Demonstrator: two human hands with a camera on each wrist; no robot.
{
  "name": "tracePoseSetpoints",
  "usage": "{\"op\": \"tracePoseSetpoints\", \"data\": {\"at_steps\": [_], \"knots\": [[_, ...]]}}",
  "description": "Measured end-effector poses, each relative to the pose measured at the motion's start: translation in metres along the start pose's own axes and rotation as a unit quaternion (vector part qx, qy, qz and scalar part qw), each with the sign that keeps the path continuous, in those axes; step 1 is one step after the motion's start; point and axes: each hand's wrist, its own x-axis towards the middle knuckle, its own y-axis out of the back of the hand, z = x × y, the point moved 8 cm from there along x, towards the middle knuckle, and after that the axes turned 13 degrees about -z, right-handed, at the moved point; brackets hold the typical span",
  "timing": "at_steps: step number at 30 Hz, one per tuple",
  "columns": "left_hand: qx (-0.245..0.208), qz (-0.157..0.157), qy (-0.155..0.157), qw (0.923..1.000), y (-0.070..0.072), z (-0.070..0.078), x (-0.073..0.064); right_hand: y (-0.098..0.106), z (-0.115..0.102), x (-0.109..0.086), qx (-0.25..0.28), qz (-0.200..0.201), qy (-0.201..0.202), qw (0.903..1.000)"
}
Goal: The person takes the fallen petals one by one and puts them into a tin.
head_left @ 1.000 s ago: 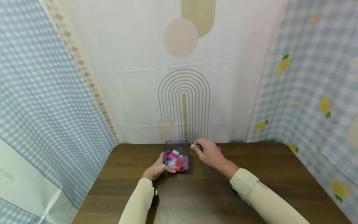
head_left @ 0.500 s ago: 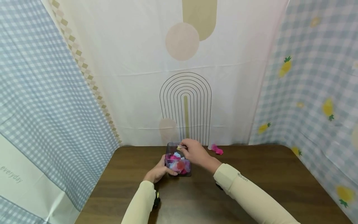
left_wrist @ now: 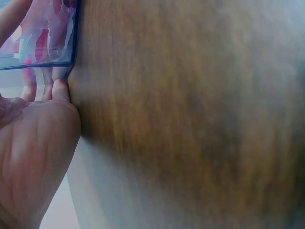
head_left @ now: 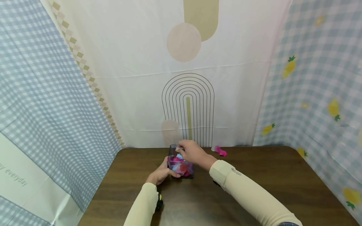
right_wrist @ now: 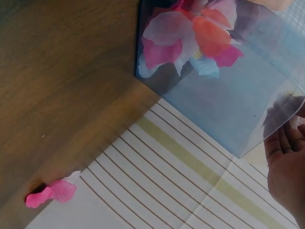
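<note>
A clear, dark-tinted plastic box (head_left: pixel 173 151) stands at the table's back. Pink, white, pale blue and orange petals (right_wrist: pixel 212 36) lie heaped in its lower part. My left hand (head_left: pixel 161 172) holds the box from the left, thumb across the front. The left wrist view shows that palm (left_wrist: pixel 38 138) beside the box's edge (left_wrist: pixel 38 66). Over the box's open top, my right hand (head_left: pixel 193 153) pinches a few pale, yellowish-white petals (head_left: pixel 178 149). In the right wrist view the right hand (right_wrist: pixel 288 162) is partly cut off, its fingertips seen through the box wall.
A few loose pink petals (head_left: pixel 220 150), with a whitish one, lie on the table's back edge, right of the box. Behind the brown wooden table (head_left: pixel 254 179) hangs a white patterned cloth (head_left: pixel 240 103). Checked cloths hang at both sides.
My right hand has moved left with the pinched petals, from beside the box to over its open top. The loose pink petals came into fuller view. My left hand keeps its hold.
</note>
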Motion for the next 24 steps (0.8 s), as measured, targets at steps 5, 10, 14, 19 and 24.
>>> {"op": "tracePoseSetpoints", "data": {"at_steps": [5,10,14,19,24], "knots": [[-0.002,-0.004,-0.005,1.0000,0.001,0.001,0.001,-0.004,0.003,0.006,0.008,-0.017,-0.010,0.9998],[-0.004,-0.003,0.002,1.0000,0.000,-0.001,0.001,-0.016,0.011,0.009,0.032,-0.064,-0.047,0.9963],[-0.005,-0.001,0.004,1.0000,-0.002,-0.002,0.001,-0.023,0.015,0.008,0.041,-0.082,-0.067,0.9936],[-0.007,-0.005,0.000,1.0000,-0.002,-0.004,0.003,-0.024,0.013,0.008,0.023,-0.088,-0.064,0.9938],[-0.008,-0.005,0.001,1.0000,0.001,-0.003,0.003,-0.024,0.013,0.012,0.015,-0.092,-0.067,0.9934]]}}
